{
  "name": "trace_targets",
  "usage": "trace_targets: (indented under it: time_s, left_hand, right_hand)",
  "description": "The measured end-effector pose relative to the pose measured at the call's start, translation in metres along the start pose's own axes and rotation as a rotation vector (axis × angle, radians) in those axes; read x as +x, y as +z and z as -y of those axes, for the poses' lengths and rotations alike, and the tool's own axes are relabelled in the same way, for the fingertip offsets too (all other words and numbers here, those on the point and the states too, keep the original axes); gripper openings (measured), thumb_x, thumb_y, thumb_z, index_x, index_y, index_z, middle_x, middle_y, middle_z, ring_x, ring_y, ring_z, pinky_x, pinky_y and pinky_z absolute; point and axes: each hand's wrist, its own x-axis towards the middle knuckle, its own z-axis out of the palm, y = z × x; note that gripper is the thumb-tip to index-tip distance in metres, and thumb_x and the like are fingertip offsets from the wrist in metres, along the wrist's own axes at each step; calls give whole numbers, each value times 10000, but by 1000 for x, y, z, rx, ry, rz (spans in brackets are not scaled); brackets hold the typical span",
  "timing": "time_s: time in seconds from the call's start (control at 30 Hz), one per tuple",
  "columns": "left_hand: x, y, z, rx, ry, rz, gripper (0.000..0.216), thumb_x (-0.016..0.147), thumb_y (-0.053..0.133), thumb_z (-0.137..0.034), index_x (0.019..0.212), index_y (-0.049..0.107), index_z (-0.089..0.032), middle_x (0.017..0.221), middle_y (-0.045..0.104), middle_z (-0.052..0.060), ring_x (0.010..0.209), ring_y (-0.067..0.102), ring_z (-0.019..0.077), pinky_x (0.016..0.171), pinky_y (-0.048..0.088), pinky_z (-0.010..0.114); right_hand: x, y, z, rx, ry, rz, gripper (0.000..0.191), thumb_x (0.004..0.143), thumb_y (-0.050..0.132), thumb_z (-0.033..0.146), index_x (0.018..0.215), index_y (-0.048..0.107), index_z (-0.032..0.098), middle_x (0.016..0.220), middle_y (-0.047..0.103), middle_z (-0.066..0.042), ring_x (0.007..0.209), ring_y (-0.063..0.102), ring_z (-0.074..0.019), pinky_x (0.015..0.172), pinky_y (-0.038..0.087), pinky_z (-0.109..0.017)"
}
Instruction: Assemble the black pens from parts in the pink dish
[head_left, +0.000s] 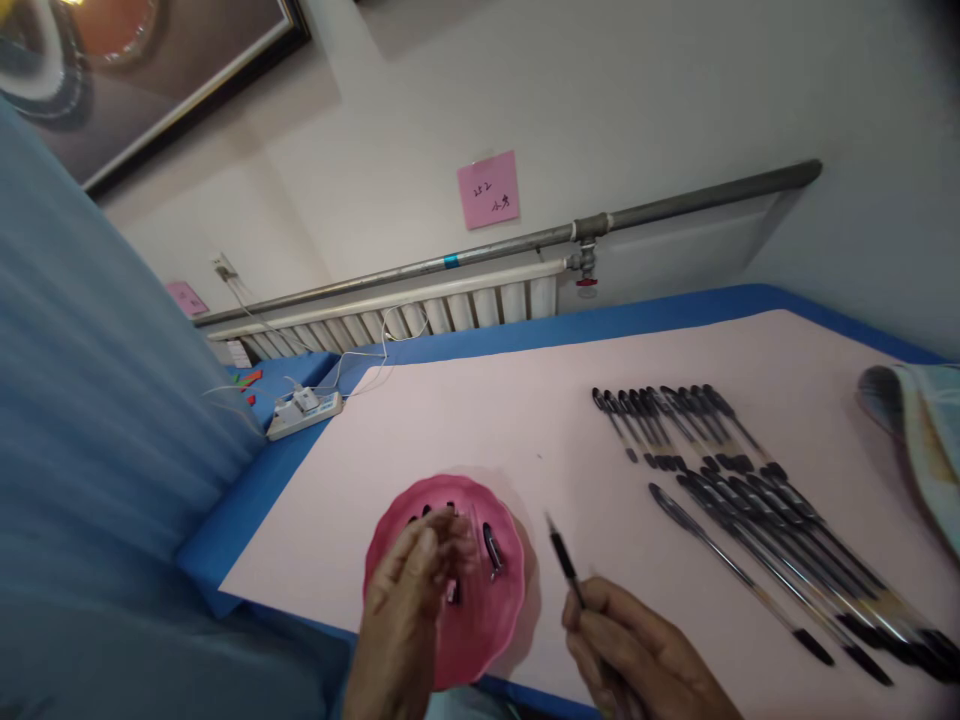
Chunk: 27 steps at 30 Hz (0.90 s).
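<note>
My right hand [622, 640] is closed around an uncapped pen [562, 555], its pointed tip up and tilted left. My left hand [412, 590] hovers over a round pink bowl [472, 655] with a scalloped rim. Motion smears its fingertips, so I cannot tell if they pinch anything. Several small dark pen caps [491, 545] lie in the bowl, some partly hidden behind my left hand. To the right of my right hand, a nearer group of black capped pens [780, 530] lies slanted, with one pen [739, 570] a little apart on its left.
Beyond them lies another row of pens [660, 425]. Pale pink paper [450, 410] covers the blue table [637, 318]. A power strip [304, 415] with cables sits at the back left. A blue curtain [112, 400] hangs at left; patterned cloth [934, 430] is at right.
</note>
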Motion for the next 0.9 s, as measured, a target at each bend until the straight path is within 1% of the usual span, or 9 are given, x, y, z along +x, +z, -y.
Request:
trace_targets:
  time_s: [0.03, 0.1, 0.23, 0.37, 0.43, 0.5, 0.73, 0.83, 0.9]
  left_hand:
    - [4, -9, -7, 64, 30, -62, 302, 715, 734, -380, 921, 705, -161, 900, 732, 76, 796, 654, 185, 735, 501, 283]
    - [12, -26, -17, 205, 69, -120, 229, 727, 720, -338, 881, 698, -169, 850, 722, 39, 764, 633, 165, 729, 488, 273]
    - [20, -48, -16, 648, 142, -63, 196, 768, 634, -323, 878, 678, -167, 831, 696, 45, 794, 614, 196, 753, 472, 314]
    - [22, -46, -5, 1236, 230, 60, 178, 775, 530, -182, 832, 698, -196, 890, 685, 60, 877, 606, 214, 804, 441, 331]
    - [23, -39, 0, 1499, 197, 140, 204, 754, 518, -135, 773, 714, -188, 863, 679, 75, 868, 605, 216, 781, 435, 318]
    - [24, -33, 3, 1654, 155, 176, 216, 740, 516, -117, 746, 725, -171, 843, 679, 98, 856, 609, 230, 766, 430, 321]
    - [24, -23, 15, 1746, 164, 168, 256, 696, 479, -64, 772, 720, -105, 867, 681, 186, 847, 615, 306, 751, 412, 392]
    - [23, -24, 13, 1608, 176, 66, 206, 700, 488, -68, 703, 684, -133, 807, 674, 144, 784, 614, 270, 713, 416, 365]
    - [21, -24, 8, 1332, 138, 16, 144, 736, 524, -129, 709, 663, -160, 750, 667, 79, 723, 611, 218, 670, 431, 318]
  right_hand:
    - [3, -4, 2, -72, -31, -67, 381, 769, 642, 546, 678, 512, 200, 537, 408, 83, 453, 296, -64, 419, 244, -186]
    - [8, -13, 3, -190, -60, -176, 358, 772, 620, 557, 740, 558, 206, 575, 476, 62, 455, 345, -77, 434, 294, -207]
    - [16, -21, 0, -162, -86, -273, 316, 745, 650, 516, 793, 583, 211, 622, 553, 32, 449, 408, -91, 430, 324, -227]
    - [16, -20, -1, -91, -94, -276, 265, 733, 681, 448, 766, 578, 206, 610, 563, 34, 429, 399, -78, 403, 301, -219]
    - [15, -20, 0, -100, -93, -275, 253, 739, 677, 440, 760, 584, 206, 605, 561, 38, 429, 403, -77, 405, 311, -217]
    - [15, -21, -1, -125, -107, -265, 252, 758, 656, 451, 766, 595, 206, 602, 559, 41, 423, 399, -75, 408, 327, -218]
    - [16, -24, -6, -177, -123, -256, 274, 788, 610, 483, 768, 598, 209, 591, 548, 51, 426, 387, -74, 401, 317, -208]
    - [14, -22, -6, -211, -135, -240, 243, 797, 591, 457, 768, 582, 216, 569, 496, 73, 416, 368, -75, 414, 331, -215]
    - [9, -19, -7, -293, -123, -200, 212, 806, 567, 436, 790, 578, 225, 578, 491, 76, 418, 369, -80, 424, 329, -219]
